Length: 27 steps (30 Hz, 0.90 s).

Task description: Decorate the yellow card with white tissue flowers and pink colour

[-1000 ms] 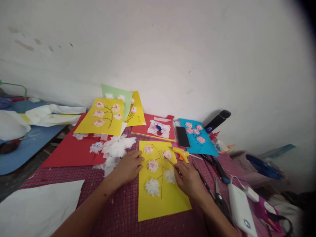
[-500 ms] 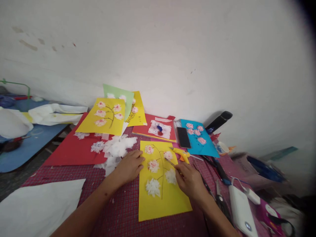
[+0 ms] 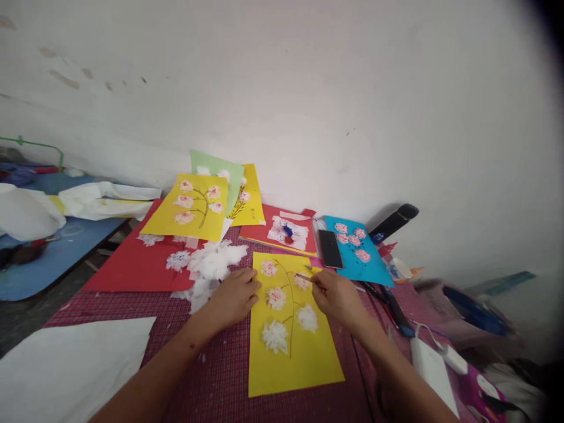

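A yellow sheet (image 3: 295, 367) lies in front of me, bearing a drawn branch and white paper flowers, some dabbed red. My left hand (image 3: 238, 296) rests at its left edge, fingers stretched out and holding nothing. In my right hand (image 3: 332, 294) is a thin paintbrush (image 3: 304, 277), pinched between the fingers. The brush tip is at the upper right flower (image 3: 301, 282), which has red marks. Lower down, a plain white flower (image 3: 275, 336) and another white flower (image 3: 307, 318) show no red. My right hand covers most of a yellow glue gun (image 3: 309, 268).
Crumpled white paper pieces (image 3: 214, 261) lie left of the sheet. Behind it, red and blue paint sits on white paper (image 3: 288, 232). A phone (image 3: 330, 248) leans by a blue flower card (image 3: 372, 264). Finished yellow card (image 3: 154, 223) stands back left; a white power bank (image 3: 434, 376) lies right.
My right hand has moved up and slightly right, now covering the glue gun, and the brush lies flatter across the upper right flower. My left hand stays at the sheet's edge.
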Available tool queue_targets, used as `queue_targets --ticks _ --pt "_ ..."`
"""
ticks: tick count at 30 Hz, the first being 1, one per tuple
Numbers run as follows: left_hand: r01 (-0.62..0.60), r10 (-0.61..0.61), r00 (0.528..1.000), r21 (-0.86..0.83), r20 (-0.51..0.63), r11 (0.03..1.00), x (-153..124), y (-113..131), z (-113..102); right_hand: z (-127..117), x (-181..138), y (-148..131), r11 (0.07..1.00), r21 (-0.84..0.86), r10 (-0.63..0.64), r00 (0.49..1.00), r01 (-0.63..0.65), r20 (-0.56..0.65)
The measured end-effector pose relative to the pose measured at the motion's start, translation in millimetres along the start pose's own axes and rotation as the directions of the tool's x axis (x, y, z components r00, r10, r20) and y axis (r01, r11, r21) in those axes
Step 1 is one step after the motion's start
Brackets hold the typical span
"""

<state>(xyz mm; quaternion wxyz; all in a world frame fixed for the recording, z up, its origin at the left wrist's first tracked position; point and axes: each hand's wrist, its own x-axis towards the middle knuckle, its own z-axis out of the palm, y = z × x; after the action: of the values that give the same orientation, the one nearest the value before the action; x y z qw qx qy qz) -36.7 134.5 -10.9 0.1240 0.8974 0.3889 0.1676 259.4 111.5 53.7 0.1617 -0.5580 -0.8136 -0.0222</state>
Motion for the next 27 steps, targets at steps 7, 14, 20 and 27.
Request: queue_targets --ticks 7,14,20,27 --pt "0.006 -0.006 1.0 -0.005 -0.014 1.0 -0.4 1.3 -2.6 -6.4 12.3 -3.5 0.999 -0.03 -0.025 0.996 0.028 0.085" --pt "0.007 -0.007 1.0 -0.009 0.004 1.0 0.8 2.3 -2.3 -9.9 9.3 -8.3 0.999 -0.019 -0.042 0.998 0.042 0.042" --pt "0.006 -0.006 1.0 0.015 0.011 1.0 0.6 3.3 -4.3 -7.2 11.6 -8.8 0.997 -0.066 -0.022 0.996 0.028 0.088" --pt "0.006 -0.006 1.0 -0.01 -0.016 1.0 0.4 1.2 -1.8 -4.6 13.3 -8.8 0.995 -0.09 -0.026 0.997 0.033 0.072"
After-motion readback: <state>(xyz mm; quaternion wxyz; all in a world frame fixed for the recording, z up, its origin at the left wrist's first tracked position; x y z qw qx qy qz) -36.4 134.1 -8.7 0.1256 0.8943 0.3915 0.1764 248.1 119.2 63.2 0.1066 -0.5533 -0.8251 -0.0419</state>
